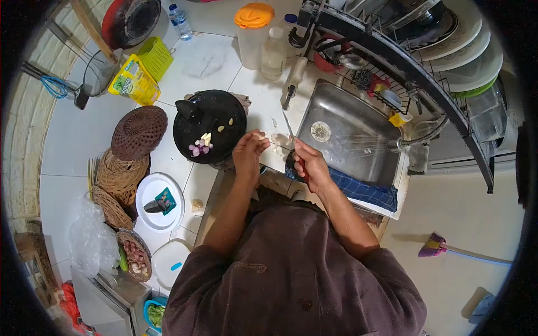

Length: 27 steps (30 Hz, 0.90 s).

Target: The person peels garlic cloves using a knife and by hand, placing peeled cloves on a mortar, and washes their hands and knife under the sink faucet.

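Observation:
My left hand [250, 154] is closed with its fingertips pinched on a small pale piece that looks like a garlic clove [259, 135]. In my right hand [312, 168] is a small knife [288, 123], gripped by its red handle with the blade pointing away from me. Pale peel scraps [277, 147] lie on the counter tiles between the hands. Left of them sits a black stone mortar [210, 151] holding peeled purple shallots [199, 149] and several garlic cloves [207, 138]. A dark pestle [188, 108] rests at its far left side.
On the right, water sprays from a tap [399, 144] into a metal sink [358, 112], with a blue checked cloth [364, 189] on its front edge. A dish rack [386, 47] overhangs it. Left stand a white plate [143, 215], woven baskets [120, 178] and a shallot basket [134, 257].

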Tool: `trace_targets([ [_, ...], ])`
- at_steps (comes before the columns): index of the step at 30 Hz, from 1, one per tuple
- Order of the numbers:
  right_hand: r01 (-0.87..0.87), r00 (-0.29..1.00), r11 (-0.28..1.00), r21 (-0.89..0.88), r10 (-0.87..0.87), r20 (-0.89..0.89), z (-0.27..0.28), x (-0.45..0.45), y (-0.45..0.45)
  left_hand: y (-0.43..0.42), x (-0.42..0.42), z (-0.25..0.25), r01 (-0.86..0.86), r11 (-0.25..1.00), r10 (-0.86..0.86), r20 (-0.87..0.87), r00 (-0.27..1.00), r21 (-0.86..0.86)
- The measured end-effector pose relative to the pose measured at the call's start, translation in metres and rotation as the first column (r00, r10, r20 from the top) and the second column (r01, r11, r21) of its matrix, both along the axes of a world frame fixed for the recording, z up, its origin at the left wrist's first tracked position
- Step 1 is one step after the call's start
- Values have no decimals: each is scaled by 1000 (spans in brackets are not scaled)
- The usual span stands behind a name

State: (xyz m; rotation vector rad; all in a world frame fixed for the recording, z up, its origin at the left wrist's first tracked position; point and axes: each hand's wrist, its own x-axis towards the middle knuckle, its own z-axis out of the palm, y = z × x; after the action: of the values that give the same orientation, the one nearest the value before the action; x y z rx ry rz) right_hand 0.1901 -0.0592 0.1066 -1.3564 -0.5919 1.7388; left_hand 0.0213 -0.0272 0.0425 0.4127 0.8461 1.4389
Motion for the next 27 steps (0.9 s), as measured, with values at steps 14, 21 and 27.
trace_targets([
  [14,-420,888,898,128,378,263,-41,-6,25,-1,-10,-20,196,970,-204,-42,978,-144],
  [21,-528,798,793,304,341,497,-35,-12,22,-1,-6,-15,238,962,-258,-151,954,-136],
  [27,-486,816,827,281,315,484,-52,-10,23,-1,-4,-12,217,972,-231,-222,947,-85],
])
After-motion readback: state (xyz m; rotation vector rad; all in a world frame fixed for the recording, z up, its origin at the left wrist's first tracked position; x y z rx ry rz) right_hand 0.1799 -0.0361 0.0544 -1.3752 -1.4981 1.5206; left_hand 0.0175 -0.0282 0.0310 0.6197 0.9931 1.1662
